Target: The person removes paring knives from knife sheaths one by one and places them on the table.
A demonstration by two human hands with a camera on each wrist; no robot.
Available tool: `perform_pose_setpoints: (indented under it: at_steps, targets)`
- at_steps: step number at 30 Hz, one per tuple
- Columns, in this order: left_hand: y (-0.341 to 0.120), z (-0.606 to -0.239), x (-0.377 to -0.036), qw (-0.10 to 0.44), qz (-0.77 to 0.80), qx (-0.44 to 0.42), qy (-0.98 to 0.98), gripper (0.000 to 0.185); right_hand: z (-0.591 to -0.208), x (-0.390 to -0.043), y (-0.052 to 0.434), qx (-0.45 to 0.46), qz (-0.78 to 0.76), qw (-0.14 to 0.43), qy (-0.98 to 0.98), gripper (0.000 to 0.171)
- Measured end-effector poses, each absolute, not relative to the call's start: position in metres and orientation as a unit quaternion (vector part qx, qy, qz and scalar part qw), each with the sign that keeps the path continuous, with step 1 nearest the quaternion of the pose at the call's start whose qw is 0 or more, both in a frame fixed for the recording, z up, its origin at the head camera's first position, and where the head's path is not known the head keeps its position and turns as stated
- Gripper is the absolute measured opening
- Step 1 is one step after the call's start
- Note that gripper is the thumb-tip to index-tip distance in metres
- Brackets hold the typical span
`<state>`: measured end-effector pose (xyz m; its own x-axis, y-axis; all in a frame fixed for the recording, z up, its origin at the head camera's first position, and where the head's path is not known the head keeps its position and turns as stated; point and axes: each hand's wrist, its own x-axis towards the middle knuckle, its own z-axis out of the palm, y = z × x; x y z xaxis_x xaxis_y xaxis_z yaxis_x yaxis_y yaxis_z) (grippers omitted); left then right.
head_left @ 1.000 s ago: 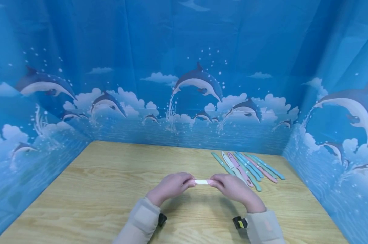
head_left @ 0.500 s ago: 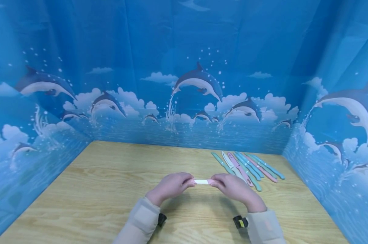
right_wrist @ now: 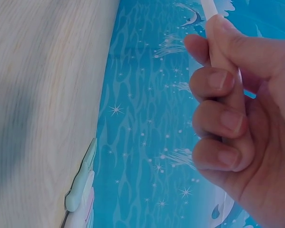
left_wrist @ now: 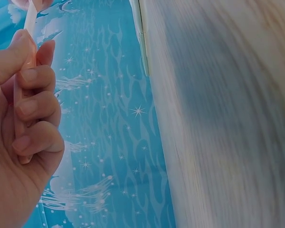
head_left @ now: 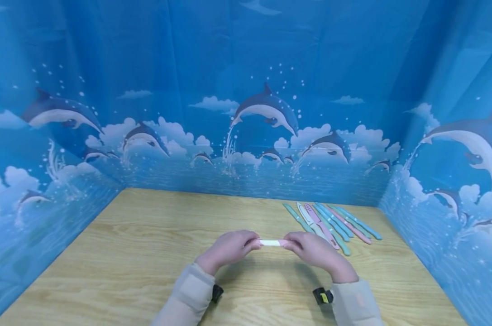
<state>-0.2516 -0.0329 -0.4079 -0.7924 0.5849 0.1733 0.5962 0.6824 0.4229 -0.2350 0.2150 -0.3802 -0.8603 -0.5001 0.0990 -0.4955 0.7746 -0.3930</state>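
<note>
Above the middle of the table, both hands hold one slim pink knife (head_left: 269,243) level between them. Its middle stretch looks white, and both ends are pink. My left hand (head_left: 231,248) grips the left end, with fingers curled round the pink part (left_wrist: 20,114) in the left wrist view. Round the other end curl the fingers of my right hand (head_left: 315,252), against a smooth pink length (right_wrist: 223,54) in the right wrist view. The hands cover most of both ends, so I cannot tell which is handle and which is cover.
Several pastel knives (head_left: 329,222) lie fanned side by side at the table's back right, just beyond the right hand. The wooden table (head_left: 148,235) meets a blue dolphin-print curtain (head_left: 180,176) at the back and both sides.
The two hands hold the knife almost still. The right hand has shifted very slightly to the right; the knives on the table have not moved.
</note>
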Motion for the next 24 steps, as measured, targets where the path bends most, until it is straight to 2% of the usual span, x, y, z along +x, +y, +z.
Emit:
perform_pose_setpoints:
  at_steps: [24]
  targets:
    - [-0.0346, -0.4056, -0.25, 0.028, -0.22, -0.33, -0.918, 0.027, -0.379, -0.2366, 0.221, -0.268, -0.208, 0.011, 0.94, 0.025]
